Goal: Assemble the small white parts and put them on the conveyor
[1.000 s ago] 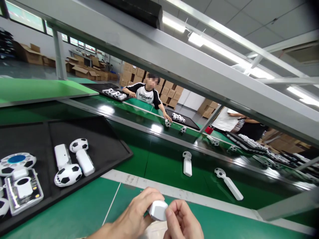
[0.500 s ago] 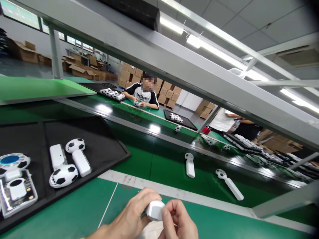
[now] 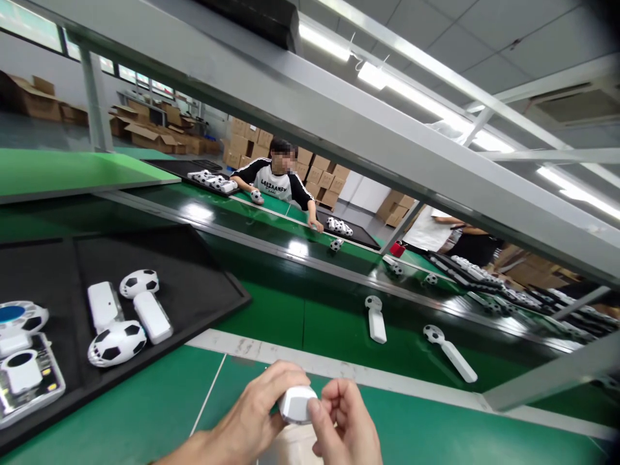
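Observation:
Low in the head view, my left hand [image 3: 259, 403] is wrapped round a white rounded device [image 3: 299, 407] with a flat grey end face turned up toward me. My right hand [image 3: 346, 420] is closed at the device's right edge, its thumb pressed to the grey face and the other fingers curled. Whether those fingers pinch anything small is hidden. Under the hands, a pale object [image 3: 298, 445] is partly covered on the green worktop [image 3: 407, 433].
On the left, a black tray [image 3: 194, 284] carries white devices with football-patterned heads [image 3: 117, 343] and one clear-cased unit [image 3: 29, 374]. Two similar devices [image 3: 376, 320] [image 3: 450, 352] lie on the green conveyor [image 3: 334, 316]. A co-worker [image 3: 276, 177] sits opposite. A grey beam [image 3: 310, 110] crosses overhead.
The belt has carried its two devices slightly right. The co-worker has stretched one hand toward the belt, leaving the other on a football-patterned piece. My thumb has shifted slightly on the grey face.

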### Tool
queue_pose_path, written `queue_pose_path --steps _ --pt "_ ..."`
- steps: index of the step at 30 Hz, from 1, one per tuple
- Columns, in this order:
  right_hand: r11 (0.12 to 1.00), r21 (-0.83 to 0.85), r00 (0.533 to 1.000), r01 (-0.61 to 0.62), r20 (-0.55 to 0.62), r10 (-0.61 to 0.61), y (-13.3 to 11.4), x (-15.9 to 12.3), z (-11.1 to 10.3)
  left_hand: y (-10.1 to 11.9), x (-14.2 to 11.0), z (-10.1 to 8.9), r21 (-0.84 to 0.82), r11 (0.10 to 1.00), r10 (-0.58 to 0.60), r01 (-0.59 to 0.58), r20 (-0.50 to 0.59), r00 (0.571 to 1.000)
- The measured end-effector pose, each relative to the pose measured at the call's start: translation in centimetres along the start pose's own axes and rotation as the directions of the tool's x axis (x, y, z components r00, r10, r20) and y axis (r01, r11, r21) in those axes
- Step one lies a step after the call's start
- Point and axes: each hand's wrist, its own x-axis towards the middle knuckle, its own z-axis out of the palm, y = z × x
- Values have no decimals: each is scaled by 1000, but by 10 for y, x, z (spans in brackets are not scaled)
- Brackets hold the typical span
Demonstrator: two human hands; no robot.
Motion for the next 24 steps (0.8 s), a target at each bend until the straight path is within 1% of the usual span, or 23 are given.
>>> queue_pose_path --steps 2,3,4,6,8,11,13,16,18,20,22,24 --pt "981 171 990 -92 119 72 7 6 -12 -7 6 -2 54 996 73 -73 0 997" --pt "973 202 986 -115 140 88 13 8 -19 -13 12 -2 84 992 99 -99 -3 995" --pt "973 199 987 -120 127 96 19 9 -26 -21 20 -3 110 988 113 -112 -9 994" --pt "982 148 992 -118 66 109 36 7 -39 -42 42 -4 149 984 106 -100 -31 994" --pt "993 62 995 -96 9 95 55 0 -49 -68 67 -3 184 981 76 -67 -47 996" --pt "995 -104 999 -1 -53 -5 84 -11 -55 -104 98 -2 246 969 24 -14 -39 999" --pt "975 -208 994 74 -63 -89 101 -15 -55 -123 109 -2 282 959 -21 23 -10 1000" --pt "930 -332 984 159 -29 -178 121 -13 -54 -142 113 -7 326 942 -105 82 53 993" --pt "896 -398 978 197 19 -207 129 -10 -54 -146 111 -9 349 929 -164 122 93 982" --pt "863 -454 974 224 77 -213 134 -6 -55 -139 107 -7 367 918 -212 152 128 969" --pt "830 -502 970 243 133 -203 134 -3 -56 -122 98 1 377 911 -244 168 164 956" --pt "800 -543 966 255 184 -183 131 0 -57 -96 82 16 370 913 -266 170 225 938"
